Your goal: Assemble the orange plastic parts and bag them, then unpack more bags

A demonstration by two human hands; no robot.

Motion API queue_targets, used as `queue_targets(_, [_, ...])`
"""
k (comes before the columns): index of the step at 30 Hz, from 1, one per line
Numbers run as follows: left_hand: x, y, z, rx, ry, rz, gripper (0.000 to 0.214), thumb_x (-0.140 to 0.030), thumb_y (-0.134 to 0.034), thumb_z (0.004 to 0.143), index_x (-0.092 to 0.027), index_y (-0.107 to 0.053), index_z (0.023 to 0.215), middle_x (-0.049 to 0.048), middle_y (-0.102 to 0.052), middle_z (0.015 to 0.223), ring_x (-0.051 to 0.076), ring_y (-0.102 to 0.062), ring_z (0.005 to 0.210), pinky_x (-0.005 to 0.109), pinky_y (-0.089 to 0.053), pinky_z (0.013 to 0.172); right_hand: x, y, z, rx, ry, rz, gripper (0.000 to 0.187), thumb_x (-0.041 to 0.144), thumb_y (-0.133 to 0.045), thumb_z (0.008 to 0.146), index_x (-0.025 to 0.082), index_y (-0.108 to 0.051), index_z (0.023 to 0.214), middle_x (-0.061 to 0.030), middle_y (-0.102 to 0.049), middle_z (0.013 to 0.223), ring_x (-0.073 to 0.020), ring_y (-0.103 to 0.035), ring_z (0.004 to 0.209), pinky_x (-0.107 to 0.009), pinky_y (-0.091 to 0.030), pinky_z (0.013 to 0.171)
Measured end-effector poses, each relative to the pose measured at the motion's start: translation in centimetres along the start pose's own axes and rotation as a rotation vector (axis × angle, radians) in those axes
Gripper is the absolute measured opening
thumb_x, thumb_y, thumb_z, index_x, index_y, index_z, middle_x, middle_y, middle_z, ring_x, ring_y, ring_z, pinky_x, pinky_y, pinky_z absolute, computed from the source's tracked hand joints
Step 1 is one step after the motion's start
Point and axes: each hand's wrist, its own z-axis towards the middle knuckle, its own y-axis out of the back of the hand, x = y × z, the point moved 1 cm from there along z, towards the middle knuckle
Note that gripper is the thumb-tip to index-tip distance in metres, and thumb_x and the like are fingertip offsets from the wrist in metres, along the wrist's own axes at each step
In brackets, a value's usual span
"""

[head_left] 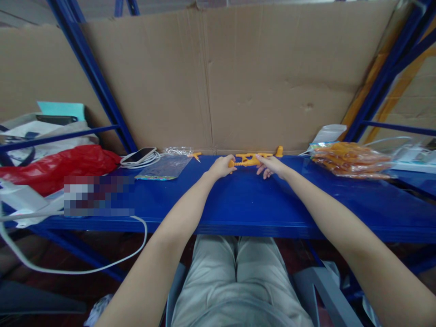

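An orange plastic toy piece lies across the far part of the blue shelf top, close to the cardboard wall. My left hand is closed round its left end. My right hand pinches its right end, with the other fingers curled down toward the shelf. A small orange peg stands just behind the right hand. Another small orange part lies to the left of my left hand.
A clear plastic bag, a phone on a white cable and a red bag lie at the left. A bag of orange parts lies at the right. Cardboard closes the back between blue uprights.
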Motion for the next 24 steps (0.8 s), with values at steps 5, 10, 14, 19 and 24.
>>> queue_targets(5, [0.1, -0.1, 0.1, -0.016, 0.029, -0.026, 0.031, -0.025, -0.076, 0.075, -0.020, -0.062, 0.102, 0.0004, -0.066, 0.071, 0.019, -0.064, 0.076, 0.026, -0.045, 0.073, -0.5, 0.6, 0.3, 0.054, 0.120, 0.070, 0.026, 0.034, -0.058, 0.094, 0.017, -0.057, 0.113, -0.0099, -0.073, 0.096, -0.0092, -0.063, 0.050, -0.019, -0.047, 0.044])
queue_targets(10, [0.0, -0.2, 0.1, -0.012, 0.033, -0.020, 0.030, -0.026, -0.076, 0.075, -0.020, -0.062, 0.101, -0.0006, -0.065, 0.068, 0.018, -0.065, 0.075, 0.025, -0.046, 0.072, -1.5, 0.9, 1.5, 0.056, 0.206, 0.056, 0.032, 0.022, -0.070, 0.084, 0.017, -0.055, 0.112, -0.0068, -0.074, 0.089, -0.0087, -0.062, 0.051, -0.018, -0.049, 0.046])
queue_targets(14, [-0.2, -0.2, 0.2, -0.008, 0.023, -0.006, 0.032, -0.027, -0.075, 0.076, -0.020, -0.061, 0.103, -0.0014, -0.065, 0.069, 0.016, -0.065, 0.073, 0.024, -0.045, 0.070, -2.1, 1.0, 2.2, 0.047, 0.265, 0.060, 0.032, 0.014, -0.069, 0.082, 0.018, -0.051, 0.108, -0.0041, -0.074, 0.085, -0.0081, -0.062, 0.051, -0.017, -0.048, 0.045])
queue_targets(19, [-0.3, -0.2, 0.1, 0.027, 0.033, -0.016, 0.030, -0.026, -0.073, 0.079, -0.019, -0.060, 0.105, -0.0020, -0.065, 0.067, 0.015, -0.064, 0.068, 0.023, -0.044, 0.066, -1.9, 1.4, 2.1, 0.061, 0.305, 0.018, 0.031, 0.024, -0.075, 0.080, 0.017, -0.057, 0.104, -0.0056, -0.073, 0.089, -0.0084, -0.062, 0.052, -0.017, -0.047, 0.043])
queue_targets(24, [-0.5, -0.1, 0.0, -0.010, -0.007, 0.022, 0.031, -0.025, -0.074, 0.077, -0.019, -0.062, 0.104, -0.0005, -0.067, 0.072, 0.017, -0.066, 0.077, 0.024, -0.045, 0.069, -1.4, 1.6, 2.0, 0.033, 0.304, -0.025, 0.026, 0.040, -0.067, 0.087, 0.016, -0.061, 0.093, -0.0041, -0.068, 0.073, -0.0069, -0.056, 0.046, -0.016, -0.043, 0.038])
